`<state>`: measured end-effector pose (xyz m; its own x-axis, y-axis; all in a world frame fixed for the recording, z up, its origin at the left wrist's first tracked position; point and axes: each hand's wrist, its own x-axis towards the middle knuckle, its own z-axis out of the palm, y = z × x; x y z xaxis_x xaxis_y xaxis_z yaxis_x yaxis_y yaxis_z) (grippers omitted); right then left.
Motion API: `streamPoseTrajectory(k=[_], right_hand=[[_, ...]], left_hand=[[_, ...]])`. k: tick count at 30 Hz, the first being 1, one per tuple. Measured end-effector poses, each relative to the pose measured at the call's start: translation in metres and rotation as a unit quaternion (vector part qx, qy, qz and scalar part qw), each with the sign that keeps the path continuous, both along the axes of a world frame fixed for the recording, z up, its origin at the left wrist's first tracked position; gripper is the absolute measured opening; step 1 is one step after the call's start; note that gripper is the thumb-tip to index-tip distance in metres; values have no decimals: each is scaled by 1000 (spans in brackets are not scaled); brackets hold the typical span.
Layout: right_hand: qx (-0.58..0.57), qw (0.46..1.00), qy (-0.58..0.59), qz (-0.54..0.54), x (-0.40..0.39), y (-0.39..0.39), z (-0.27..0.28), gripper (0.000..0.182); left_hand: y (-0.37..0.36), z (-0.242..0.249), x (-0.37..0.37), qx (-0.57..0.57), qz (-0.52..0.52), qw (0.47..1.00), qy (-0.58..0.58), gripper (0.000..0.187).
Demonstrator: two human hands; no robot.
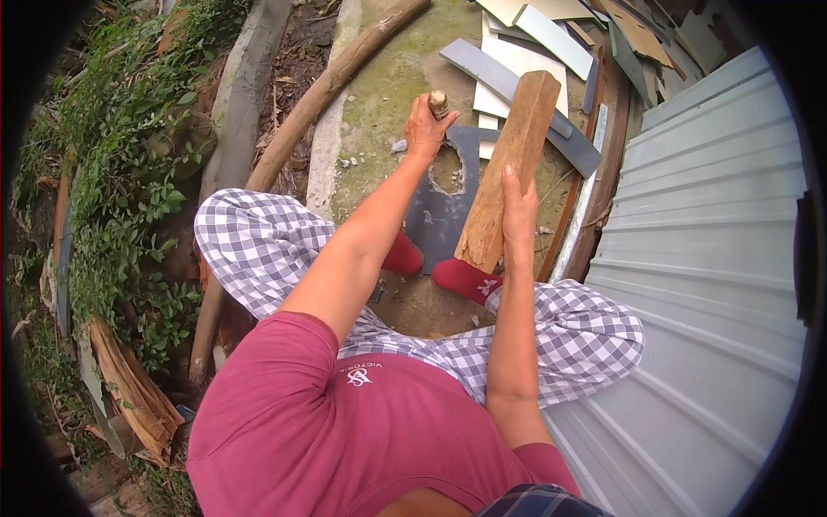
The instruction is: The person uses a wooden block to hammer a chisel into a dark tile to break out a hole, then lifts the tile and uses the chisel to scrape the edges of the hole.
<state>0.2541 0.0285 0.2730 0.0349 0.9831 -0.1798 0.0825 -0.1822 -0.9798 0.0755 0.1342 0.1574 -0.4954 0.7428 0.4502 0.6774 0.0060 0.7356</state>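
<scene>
My left hand (424,129) is closed around an upright, round wooden handle (438,103), whose top end shows above the fist; its lower part is hidden. Below that hand, a dark grey board (435,224) lies on the ground with a jagged hole broken through it. My right hand (519,211) grips a thick, squared wooden block (510,159) along its right side. The block slants from near my foot up and to the right, its top end beyond the hand.
My feet in red socks (465,280) are at the board's near end. Grey and white board offcuts (521,99) pile up ahead on the right. Corrugated metal sheet (689,233) runs along the right. A long wooden pole (323,95) and green plants (121,198) are on the left.
</scene>
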Motion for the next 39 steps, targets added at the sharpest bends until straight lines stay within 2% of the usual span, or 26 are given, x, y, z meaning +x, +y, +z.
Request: streamPoseTrajectory(k=[3, 5, 8, 10, 15, 17, 18, 20, 24, 26, 30, 32, 33, 34, 36, 39], right_hand=[[3, 1000, 3, -1, 0, 1, 1, 61], [3, 1000, -2, -4, 0, 0, 1, 61], [6, 1000, -1, -5, -1, -1, 4, 62], [7, 1000, 7, -27, -3, -1, 5, 55], [-1, 1000, 6, -23, -4, -1, 4, 55], [-4, 1000, 0, -23, -4, -2, 4, 55], [2, 1000, -7, -21, -3, -2, 2, 55], [10, 1000, -13, -18, -2, -1, 2, 54], [11, 1000, -8, -14, -1, -1, 5, 53], [9, 1000, -10, -14, -2, -1, 4, 53], [7, 1000, -10, -12, -3, 0, 3, 51], [11, 1000, -5, -7, -2, -1, 2, 51], [16, 1000, -6, -6, -1, -1, 2, 50], [22, 1000, -6, -6, 0, -1, 2, 50], [28, 1000, 12, 0, 0, -1, -1, 50], [36, 999, 25, 10, 1, 0, -3, 50]], left_hand=[[1, -2, 1, -37, -33, 998, -25, 56], [-3, -2, 4, -55, -39, 993, -98, 54], [-7, -6, 5, -21, -22, 994, -109, 53], [-7, -7, 5, -29, -26, 992, -121, 52], [-3, -4, 12, -27, -53, 988, -141, 50], [1, 1, 11, -19, -132, 989, -60, 47], [3, 4, 11, -19, -131, 989, -61, 47], [6, 12, 8, -78, -217, 972, -41, 49], [0, 10, 9, -66, -212, 974, -42, 48], [-9, 6, 16, -33, -167, 985, -22, 47], [-18, -5, 40, -27, -149, 988, 12, 45], [-17, -6, 51, -75, -166, 983, 33, 44], [-15, -4, 55, -73, -194, 977, 52, 36], [-15, -2, 59, -74, -187, 978, 49, 36], [-17, 1, 67, -116, -260, 955, 85, 27], [-18, -4, 77, -143, -265, 950, 86, 22]])
